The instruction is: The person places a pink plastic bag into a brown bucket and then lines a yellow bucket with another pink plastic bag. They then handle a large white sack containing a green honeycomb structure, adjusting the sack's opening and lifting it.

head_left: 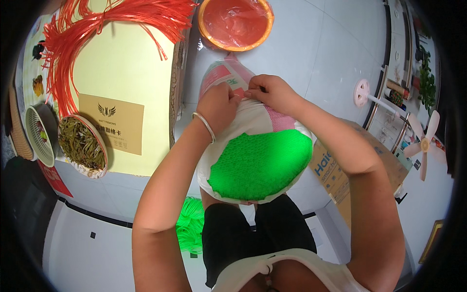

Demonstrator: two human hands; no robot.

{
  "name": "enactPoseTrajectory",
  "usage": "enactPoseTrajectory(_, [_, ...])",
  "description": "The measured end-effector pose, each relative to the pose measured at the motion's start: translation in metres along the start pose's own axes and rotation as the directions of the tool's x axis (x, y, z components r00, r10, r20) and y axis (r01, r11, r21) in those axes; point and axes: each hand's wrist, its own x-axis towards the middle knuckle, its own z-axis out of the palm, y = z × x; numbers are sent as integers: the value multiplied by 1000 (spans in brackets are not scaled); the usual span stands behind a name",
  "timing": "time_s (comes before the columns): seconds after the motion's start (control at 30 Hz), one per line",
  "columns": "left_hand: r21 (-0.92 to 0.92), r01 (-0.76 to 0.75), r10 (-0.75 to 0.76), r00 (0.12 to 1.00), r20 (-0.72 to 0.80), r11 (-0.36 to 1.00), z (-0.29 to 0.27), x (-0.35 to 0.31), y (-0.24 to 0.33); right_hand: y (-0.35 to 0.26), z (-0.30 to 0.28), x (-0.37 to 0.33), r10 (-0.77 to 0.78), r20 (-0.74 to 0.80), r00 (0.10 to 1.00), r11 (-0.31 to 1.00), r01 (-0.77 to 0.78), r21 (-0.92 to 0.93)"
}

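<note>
My left hand (pixel 220 108), with a pale bangle on the wrist, is closed with its fingertips on the far edge of a white sack-like piece (pixel 260 114) lying over my lap. Beside it my right hand (pixel 273 95) pinches the same edge, thumb and fingers together. What exactly sits between the fingertips is too small to make out. A bright green, honeycomb-textured oval piece (pixel 260 165) lies on the white material, nearest my body. Pink mesh (pixel 281 120) shows beneath my right wrist. Past my hands the white and pink printed part (pixel 216 73) of the material stretches away.
An orange basin (pixel 238 48) lined with clear plastic stands ahead. Left is a yellow-topped table (pixel 136 63) with red plastic strips (pixel 146 17), a brown card (pixel 129 112), a bowl of dried leaves (pixel 80 143) and a colander (pixel 40 131). Green cord (pixel 190 226), a carton (pixel 340 182) and a fan (pixel 424 143) surround me.
</note>
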Motion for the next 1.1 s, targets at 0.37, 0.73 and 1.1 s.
enactPoseTrajectory(0.37, [-114, -82, 62, 984, -168, 990, -16, -51, 7, -12, -10, -7, -87, -87, 992, 987, 74, -146])
enactPoseTrajectory(0.73, [-287, 107, -122, 992, -35, 952, -36, -73, -9, -10, -44, -41, -126, 42, 991, 982, 131, -137])
enactPoseTrajectory(1.1, [-372, 299, -272, 954, 124, 879, -35, -86, -53, 0, -52, -2, 38, 320, 947, 977, 32, -210])
